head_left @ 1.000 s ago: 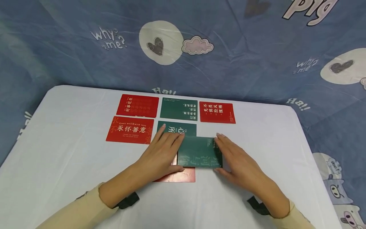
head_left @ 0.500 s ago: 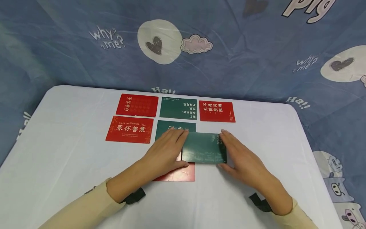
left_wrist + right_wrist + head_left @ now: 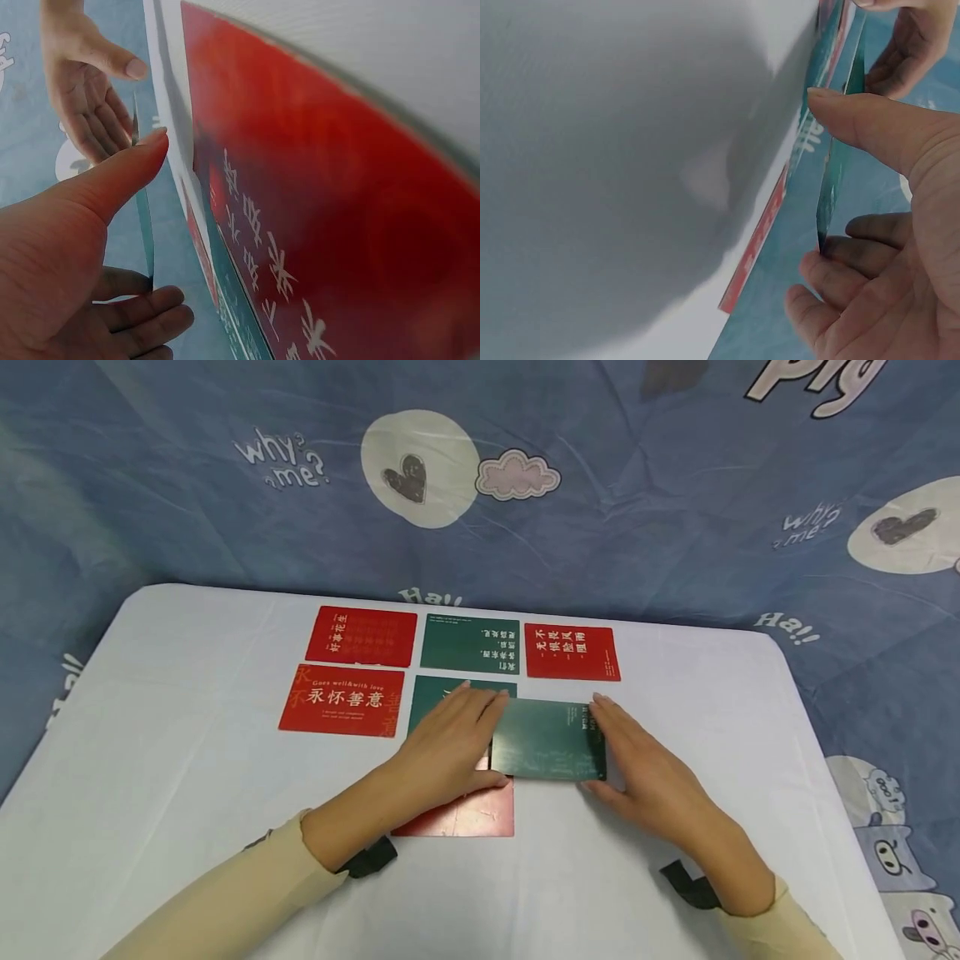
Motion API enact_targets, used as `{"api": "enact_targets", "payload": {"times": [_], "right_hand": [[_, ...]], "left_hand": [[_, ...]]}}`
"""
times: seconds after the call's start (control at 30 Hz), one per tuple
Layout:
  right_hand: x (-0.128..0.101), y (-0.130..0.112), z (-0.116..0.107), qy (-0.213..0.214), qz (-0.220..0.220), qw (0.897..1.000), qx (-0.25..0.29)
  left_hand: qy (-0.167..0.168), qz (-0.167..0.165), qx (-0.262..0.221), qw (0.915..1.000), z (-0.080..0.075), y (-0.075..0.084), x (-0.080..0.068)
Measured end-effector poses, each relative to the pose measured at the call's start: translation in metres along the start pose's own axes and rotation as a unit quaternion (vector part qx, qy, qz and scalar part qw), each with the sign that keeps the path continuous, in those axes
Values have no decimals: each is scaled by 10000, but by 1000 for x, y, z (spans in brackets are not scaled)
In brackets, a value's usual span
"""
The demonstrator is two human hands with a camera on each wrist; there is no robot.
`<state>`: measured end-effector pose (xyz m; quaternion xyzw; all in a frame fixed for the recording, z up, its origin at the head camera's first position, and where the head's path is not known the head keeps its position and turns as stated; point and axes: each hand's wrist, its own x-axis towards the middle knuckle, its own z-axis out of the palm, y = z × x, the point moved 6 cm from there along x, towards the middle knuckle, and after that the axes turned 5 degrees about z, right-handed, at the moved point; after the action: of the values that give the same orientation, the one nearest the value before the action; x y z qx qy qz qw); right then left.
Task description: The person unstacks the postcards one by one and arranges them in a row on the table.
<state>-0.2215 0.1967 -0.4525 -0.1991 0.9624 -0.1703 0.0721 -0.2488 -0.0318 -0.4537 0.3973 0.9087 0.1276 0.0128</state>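
Observation:
A green card [image 3: 547, 739] with pale lettering is held above the table between both hands. Its left side is pinched between thumb and fingers of my left hand [image 3: 438, 752], its right side by my right hand [image 3: 660, 781]. In the wrist views the card shows nearly edge-on, lifted off the tabletop, spanning thumb to fingers. Below the left hand lies a shiny red card [image 3: 468, 814], partly hidden; the left wrist view shows white characters on this red card [image 3: 337, 172]. Behind it, another green card [image 3: 427, 697] is partly covered by the left hand.
Toward the back of the white table [image 3: 187, 735] lie a red card [image 3: 375, 639], a green card [image 3: 457, 643] and a red card [image 3: 572, 652] in a row. A further red card [image 3: 341, 714] lies at left. A blue printed cloth [image 3: 600, 543] hangs behind.
Both hands have moved right and slightly away from me, carrying the green card with them. More of the shiny red card below shows. The other cards stay put.

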Motion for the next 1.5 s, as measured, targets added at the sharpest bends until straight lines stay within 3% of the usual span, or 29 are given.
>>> {"api": "enact_targets", "payload": {"times": [0.73, 1.1, 1.5], "right_hand": [[3, 25, -6, 210, 220, 9989, 345], [12, 38, -4, 169, 280, 9985, 436], [20, 58, 3, -172, 541, 9944, 888]], "left_hand": [[-175, 15, 84, 9998, 7, 7, 34], [-148, 205, 570, 9981, 16, 7, 51], [-480, 185, 959, 9941, 25, 10, 66]]}}
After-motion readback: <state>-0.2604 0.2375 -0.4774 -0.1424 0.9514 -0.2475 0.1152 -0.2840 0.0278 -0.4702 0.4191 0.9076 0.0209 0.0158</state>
